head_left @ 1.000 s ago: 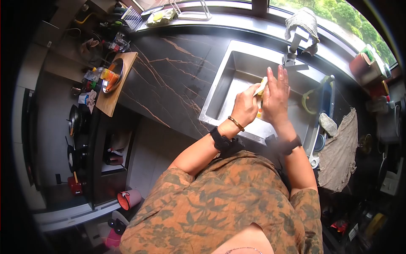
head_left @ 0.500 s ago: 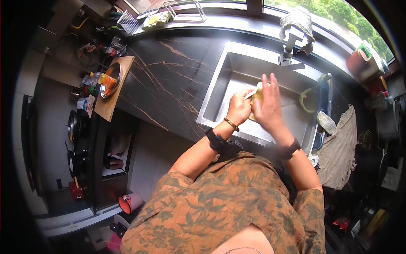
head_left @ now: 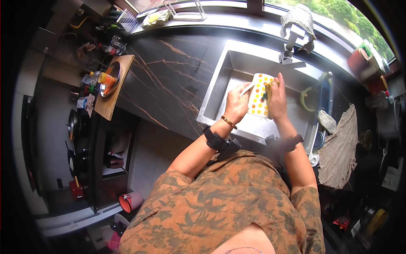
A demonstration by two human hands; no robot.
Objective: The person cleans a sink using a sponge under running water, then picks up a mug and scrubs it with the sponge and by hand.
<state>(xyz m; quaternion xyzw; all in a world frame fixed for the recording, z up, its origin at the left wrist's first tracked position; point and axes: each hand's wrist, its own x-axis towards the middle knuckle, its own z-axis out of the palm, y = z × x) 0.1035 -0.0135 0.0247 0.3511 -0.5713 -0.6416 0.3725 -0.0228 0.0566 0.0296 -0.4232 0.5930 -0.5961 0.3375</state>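
A white mug (head_left: 258, 101) with orange and yellow dots is held over the steel sink (head_left: 211, 99), its dotted side facing up. My left hand (head_left: 237, 103) is closed around its white handle. Against the mug's right side, my right hand (head_left: 278, 99) presses a yellowish sponge (head_left: 269, 89), partly covered by the fingers. A dark patch shows on the dotted side near the sponge. The mug's far side is hidden.
The faucet (head_left: 287, 53), with a grey cloth (head_left: 298, 19) over it, rises behind the sink. A greenish clear bowl (head_left: 308, 99) sits at the sink's right. Beyond lies a beige cloth (head_left: 338, 152). A wooden board (head_left: 124, 72) carries a pan at left.
The mug has turned so its dotted side now shows between my hands. My right hand has moved from across the mug to its right side, with the sponge.
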